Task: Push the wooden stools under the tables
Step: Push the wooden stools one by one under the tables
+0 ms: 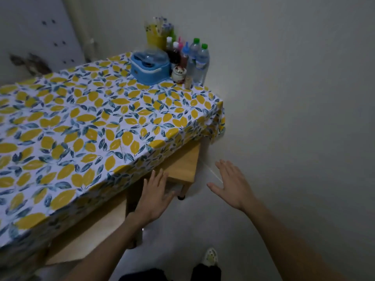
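A table (pixel 85 126) covered with a lemon-print cloth fills the left and middle of the view. A wooden stool (pixel 182 165) sits mostly under its near right corner, with one corner of the seat and a leg sticking out. A second wooden stool (pixel 89 234) sits partly under the table's front edge, lower left. My left hand (pixel 156 195) hovers flat with fingers spread just in front of the right stool's edge. My right hand (pixel 231 183) is held up to the right of that stool, fingers apart, touching nothing.
On the table's far right corner stand a blue container (pixel 150 65), several bottles (pixel 197 61), a small jar (pixel 178 75) and a yellow cup of straws (pixel 157 32). A pale wall (pixel 294 98) runs close along the right. My foot (pixel 211 258) is on the floor below.
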